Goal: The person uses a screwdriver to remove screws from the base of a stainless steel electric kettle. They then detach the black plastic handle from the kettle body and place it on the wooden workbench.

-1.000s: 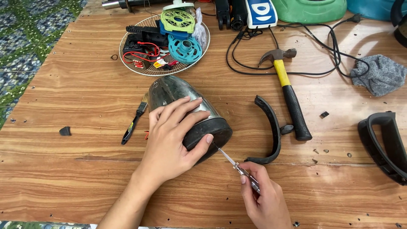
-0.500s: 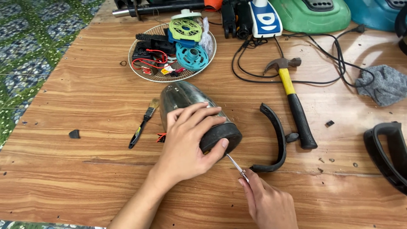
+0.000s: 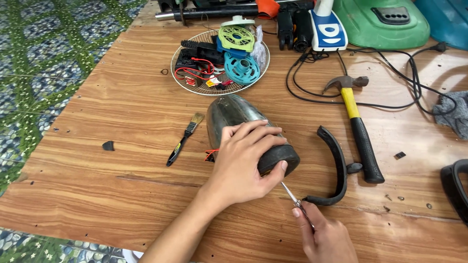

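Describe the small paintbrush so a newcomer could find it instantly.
Start at the wooden table, then find the shiny metal kettle body lying on its side under the left hand. Just left of it lies the paintbrush, apart from the kettle. It is the only slim black-handled tool with pale bristles, which point toward the wire fan guard.

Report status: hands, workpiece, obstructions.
Left hand grips kettle body. Right hand holds screwdriver at its black base. Curved black handle lies close by.

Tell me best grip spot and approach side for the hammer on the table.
Grip the hammer on its black rubber handle end, probably coming from above and its right side. It lies flat, head away from the person, with the curved black handle piece close on its left and bare wooden table to its right.
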